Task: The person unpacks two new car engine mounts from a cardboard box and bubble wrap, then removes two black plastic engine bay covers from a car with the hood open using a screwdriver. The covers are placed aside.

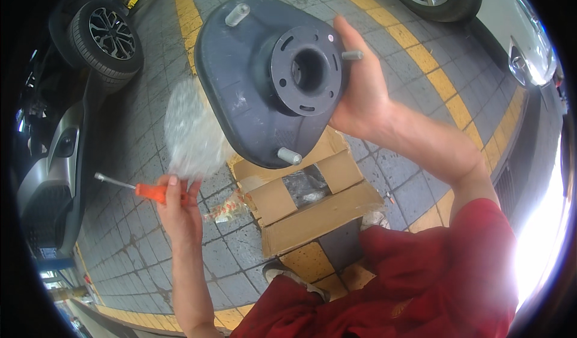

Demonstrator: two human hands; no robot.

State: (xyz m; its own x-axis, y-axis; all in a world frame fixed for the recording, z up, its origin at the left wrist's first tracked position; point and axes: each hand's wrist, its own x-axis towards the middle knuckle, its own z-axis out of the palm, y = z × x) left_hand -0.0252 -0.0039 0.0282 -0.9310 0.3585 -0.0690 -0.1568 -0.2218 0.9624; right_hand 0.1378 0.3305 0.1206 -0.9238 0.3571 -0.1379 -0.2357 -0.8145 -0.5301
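The right hand [363, 88] is gripping the mount [243, 91] by its edge, fingers wrapping behind, and is holding it up off the floor [144, 233]. The dark, rounded-triangular mount is facing the camera with its round collar [282, 85], the open centre showing, and three metal studs are sticking out near its corners. The left hand [180, 200], lower and to the left, is closing around the orange handle of a screwdriver [155, 192], whose shaft is pointing left. Blurred clear plastic [195, 124] is spreading just above the left fingers; whether they are pinching it, I cannot tell. Below the mount in view, a cardboard box [324, 225] is lying open on the floor, with more plastic [306, 189] showing between its flaps. Printed tape [228, 209] is sticking out at its left side. Two shoes [294, 278] are standing near the box. A dark car [63, 149] is standing on the left, a pale car [532, 28] on the right.
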